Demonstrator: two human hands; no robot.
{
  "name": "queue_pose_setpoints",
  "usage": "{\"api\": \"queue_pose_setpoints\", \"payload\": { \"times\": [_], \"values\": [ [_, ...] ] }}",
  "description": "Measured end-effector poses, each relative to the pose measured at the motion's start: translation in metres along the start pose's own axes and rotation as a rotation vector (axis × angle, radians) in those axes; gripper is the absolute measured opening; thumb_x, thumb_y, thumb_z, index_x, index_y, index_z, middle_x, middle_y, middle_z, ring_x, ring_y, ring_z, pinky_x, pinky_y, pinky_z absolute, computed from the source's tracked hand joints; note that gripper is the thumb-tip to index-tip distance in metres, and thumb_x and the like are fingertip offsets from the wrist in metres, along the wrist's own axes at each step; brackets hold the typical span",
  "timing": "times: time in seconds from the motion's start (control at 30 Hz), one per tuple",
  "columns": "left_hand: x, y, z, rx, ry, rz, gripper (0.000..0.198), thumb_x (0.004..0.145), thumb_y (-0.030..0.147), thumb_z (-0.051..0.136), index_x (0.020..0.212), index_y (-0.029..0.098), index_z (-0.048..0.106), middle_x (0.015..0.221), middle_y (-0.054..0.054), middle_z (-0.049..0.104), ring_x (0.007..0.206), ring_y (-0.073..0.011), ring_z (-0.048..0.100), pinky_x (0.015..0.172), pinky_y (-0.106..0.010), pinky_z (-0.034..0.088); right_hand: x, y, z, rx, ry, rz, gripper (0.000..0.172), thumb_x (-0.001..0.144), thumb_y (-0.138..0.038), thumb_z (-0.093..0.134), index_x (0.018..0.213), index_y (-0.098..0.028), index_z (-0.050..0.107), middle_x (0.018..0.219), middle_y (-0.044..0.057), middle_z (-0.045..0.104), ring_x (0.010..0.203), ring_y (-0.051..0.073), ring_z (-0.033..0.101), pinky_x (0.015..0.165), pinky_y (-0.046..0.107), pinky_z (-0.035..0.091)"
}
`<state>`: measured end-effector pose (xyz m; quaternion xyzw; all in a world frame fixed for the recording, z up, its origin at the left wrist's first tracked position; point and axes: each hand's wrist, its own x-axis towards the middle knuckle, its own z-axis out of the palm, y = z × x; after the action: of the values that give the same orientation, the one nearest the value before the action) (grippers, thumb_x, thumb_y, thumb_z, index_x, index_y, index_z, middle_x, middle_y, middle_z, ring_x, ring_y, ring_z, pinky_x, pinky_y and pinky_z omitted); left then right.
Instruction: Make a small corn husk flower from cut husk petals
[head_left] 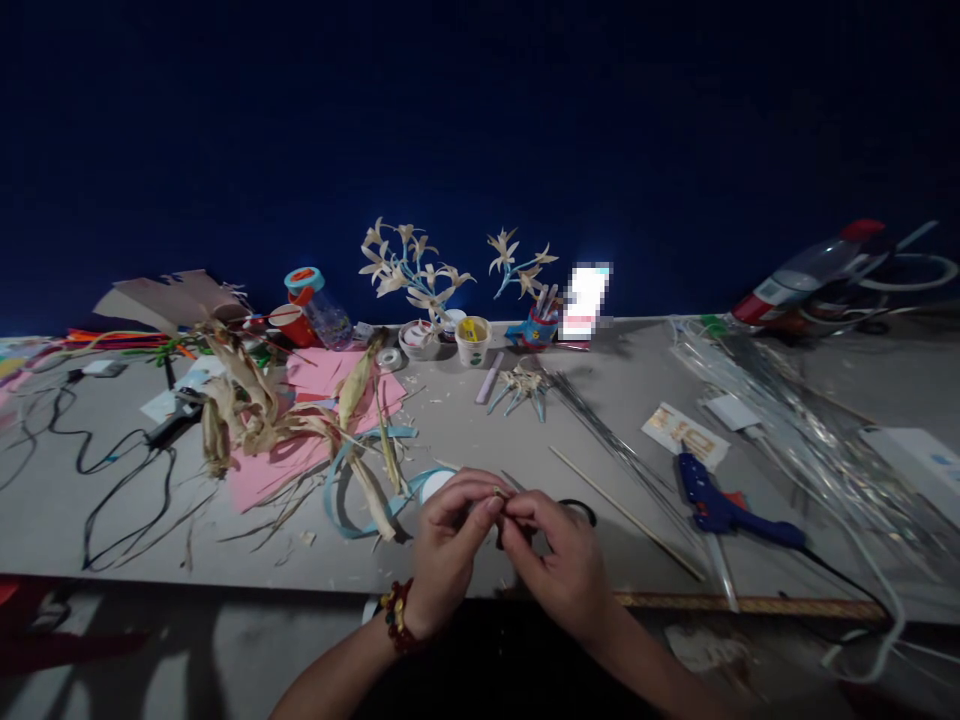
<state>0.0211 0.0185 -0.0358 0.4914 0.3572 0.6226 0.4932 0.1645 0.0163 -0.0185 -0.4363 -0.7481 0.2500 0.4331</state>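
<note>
My left hand and my right hand meet over the near edge of the grey table. Both pinch a tiny pale piece between thumb and fingertips; I cannot make out what it is. A beaded bracelet sits on my left wrist. Just behind my hands lie a blue ribbon strip with its roll, dark scissors handles and a thin wooden stick.
Dried corn husks lie on pink paper to the left. A blue glue gun lies to the right. Husk flowers on blue stems, cups, wires, black cables and clear plastic sleeves crowd the table.
</note>
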Motion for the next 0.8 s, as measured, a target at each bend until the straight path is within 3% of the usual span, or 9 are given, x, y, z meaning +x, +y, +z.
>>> {"api": "queue_pose_setpoints", "payload": {
  "times": [0.27,0.4,0.5,0.63,0.73,0.8],
  "values": [
    [0.002,-0.001,0.000,-0.030,0.013,-0.034,0.013,0.093,0.015,0.065,0.090,0.022,0.075,0.097,-0.005,0.074,0.097,-0.0184,0.067,0.088,-0.032,0.052,0.001,-0.001,-0.002,-0.078,0.016,-0.087,0.012,0.096,-0.017,0.053,0.098,-0.021,0.064,0.082,0.003,0.077,0.069,0.018,0.072,0.065,0.027,0.051],
    [0.006,0.007,-0.003,0.038,-0.011,-0.030,0.013,0.094,0.016,0.064,0.090,0.022,0.076,0.097,-0.006,0.075,0.099,-0.0191,0.066,0.092,-0.033,0.050,0.004,-0.004,-0.018,-0.203,0.030,-0.169,0.010,0.095,-0.017,0.058,0.098,-0.020,0.067,0.083,0.003,0.079,0.068,0.018,0.073,0.067,0.028,0.050],
    [0.009,0.012,-0.007,0.058,-0.069,-0.068,0.012,0.094,0.019,0.064,0.090,0.021,0.076,0.095,-0.006,0.076,0.097,-0.0192,0.067,0.090,-0.032,0.050,0.015,-0.005,-0.036,-0.140,0.053,-0.108,0.007,0.093,-0.018,0.064,0.089,-0.021,0.069,0.074,0.000,0.076,0.063,0.015,0.068,0.063,0.027,0.048],
    [0.011,0.018,-0.010,0.052,-0.154,-0.177,0.011,0.092,0.024,0.068,0.086,0.018,0.074,0.088,-0.006,0.075,0.088,-0.0182,0.066,0.082,-0.029,0.051,0.037,-0.001,-0.052,0.091,-0.109,-0.033,0.007,0.092,-0.021,0.067,0.089,-0.021,0.073,0.075,0.000,0.072,0.066,0.014,0.066,0.062,0.025,0.048],
    [0.012,0.024,-0.010,0.098,-0.205,-0.227,0.016,0.090,0.029,0.070,0.081,0.016,0.073,0.080,-0.005,0.073,0.079,-0.0173,0.065,0.077,-0.028,0.050,0.046,0.002,-0.053,0.237,-0.262,-0.022,0.009,0.093,-0.021,0.067,0.092,-0.021,0.075,0.082,0.002,0.073,0.075,0.015,0.068,0.066,0.026,0.051],
    [0.013,0.029,-0.010,0.127,-0.237,-0.260,0.021,0.091,0.032,0.069,0.077,0.016,0.072,0.077,-0.005,0.072,0.077,-0.0170,0.064,0.076,-0.028,0.050,0.047,0.004,-0.052,0.278,-0.299,-0.004,0.009,0.093,-0.021,0.067,0.092,-0.022,0.076,0.082,0.002,0.073,0.075,0.015,0.069,0.067,0.026,0.052]
  ]
}}
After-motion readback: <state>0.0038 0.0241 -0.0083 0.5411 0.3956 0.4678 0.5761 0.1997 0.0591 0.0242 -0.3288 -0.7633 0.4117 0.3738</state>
